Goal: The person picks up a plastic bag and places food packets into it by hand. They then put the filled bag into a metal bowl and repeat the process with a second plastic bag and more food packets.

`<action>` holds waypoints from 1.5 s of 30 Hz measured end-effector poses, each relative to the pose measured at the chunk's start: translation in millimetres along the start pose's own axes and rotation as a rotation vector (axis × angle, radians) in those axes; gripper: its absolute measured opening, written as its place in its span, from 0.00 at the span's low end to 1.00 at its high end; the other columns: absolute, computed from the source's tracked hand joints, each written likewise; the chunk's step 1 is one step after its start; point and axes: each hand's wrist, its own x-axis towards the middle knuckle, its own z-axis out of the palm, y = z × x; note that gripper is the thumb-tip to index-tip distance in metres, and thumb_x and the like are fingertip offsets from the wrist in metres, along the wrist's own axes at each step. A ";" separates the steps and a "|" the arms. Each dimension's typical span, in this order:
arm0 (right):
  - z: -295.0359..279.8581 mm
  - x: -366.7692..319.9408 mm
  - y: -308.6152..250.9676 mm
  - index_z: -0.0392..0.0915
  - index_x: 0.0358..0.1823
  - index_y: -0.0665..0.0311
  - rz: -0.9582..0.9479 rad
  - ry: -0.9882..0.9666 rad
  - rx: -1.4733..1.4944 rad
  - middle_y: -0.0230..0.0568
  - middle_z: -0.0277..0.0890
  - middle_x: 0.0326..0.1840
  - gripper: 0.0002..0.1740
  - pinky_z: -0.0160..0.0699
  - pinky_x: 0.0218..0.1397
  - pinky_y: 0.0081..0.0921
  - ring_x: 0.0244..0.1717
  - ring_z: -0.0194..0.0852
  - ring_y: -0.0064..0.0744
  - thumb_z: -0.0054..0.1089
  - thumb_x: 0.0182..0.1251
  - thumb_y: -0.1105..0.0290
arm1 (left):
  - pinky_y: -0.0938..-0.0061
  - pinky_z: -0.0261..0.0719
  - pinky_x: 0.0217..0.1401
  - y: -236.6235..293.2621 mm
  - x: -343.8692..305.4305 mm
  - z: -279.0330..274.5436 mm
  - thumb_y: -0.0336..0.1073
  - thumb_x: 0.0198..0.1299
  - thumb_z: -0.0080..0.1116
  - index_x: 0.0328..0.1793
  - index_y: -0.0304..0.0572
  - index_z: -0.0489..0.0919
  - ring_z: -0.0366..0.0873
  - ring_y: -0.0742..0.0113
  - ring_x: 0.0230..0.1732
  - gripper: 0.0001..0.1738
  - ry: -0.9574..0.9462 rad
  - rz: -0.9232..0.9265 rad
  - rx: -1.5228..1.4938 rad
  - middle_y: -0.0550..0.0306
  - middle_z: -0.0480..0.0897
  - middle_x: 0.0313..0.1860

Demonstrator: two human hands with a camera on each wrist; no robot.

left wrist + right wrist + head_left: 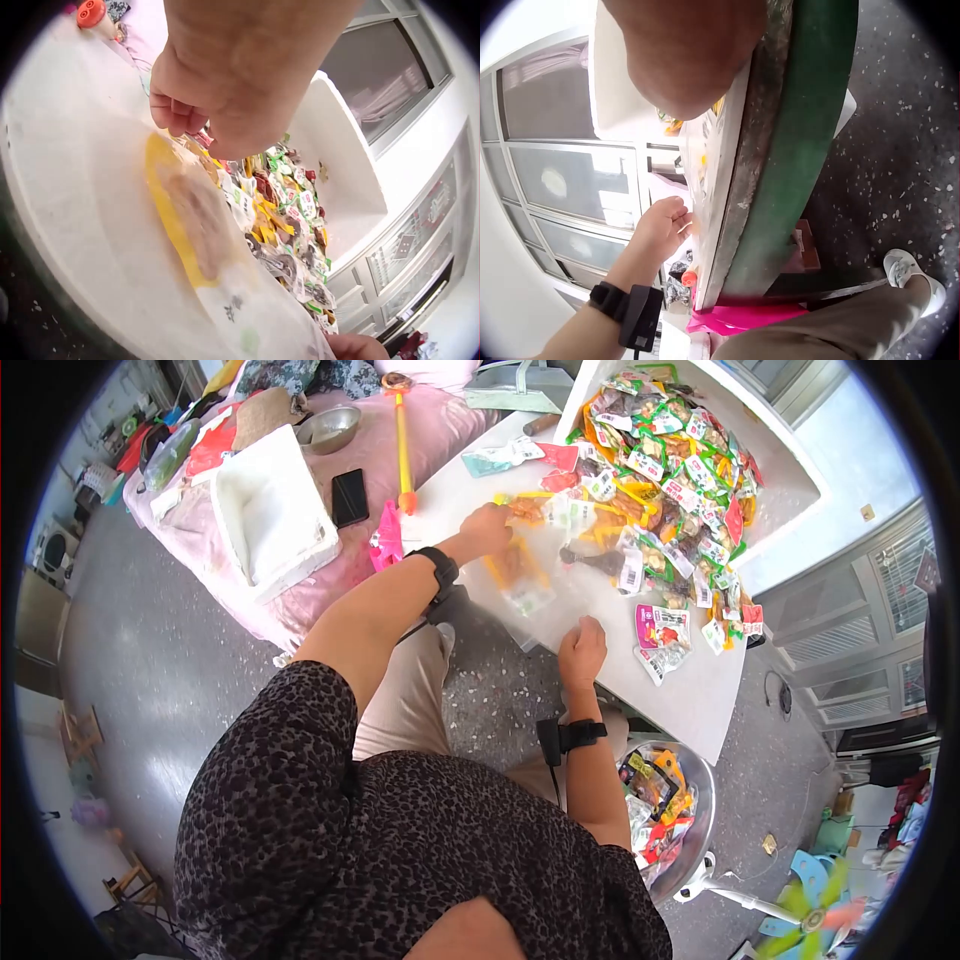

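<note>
My left hand is over the table, fingers curled at the upper end of a yellow-edged clear food packet, its pinch partly hidden by the hand. Brown food shows inside the packet, and its clear lower part slants down towards my right hand. That hand is at the table's near edge with fingers curled, and its fingertip shows beside the clear film in the left wrist view. I cannot tell whether it grips the film. A purple-and-white packet lies to its right.
A heap of small food packets spills from a white foam box onto the white table. Below right stands a metal basin with more packets, near a fan. A phone and foam tray lie on pink cloth.
</note>
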 end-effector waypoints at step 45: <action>-89.5 -24.3 4.3 0.62 0.50 0.69 0.843 -0.015 1.457 0.43 0.68 0.46 0.16 0.71 0.47 0.31 0.45 0.70 0.34 0.40 0.59 0.79 | 0.63 0.65 0.48 78.9 -153.1 22.7 0.44 0.38 0.59 0.49 0.43 0.68 0.66 0.51 0.47 0.29 0.046 0.324 -0.083 0.48 0.69 0.43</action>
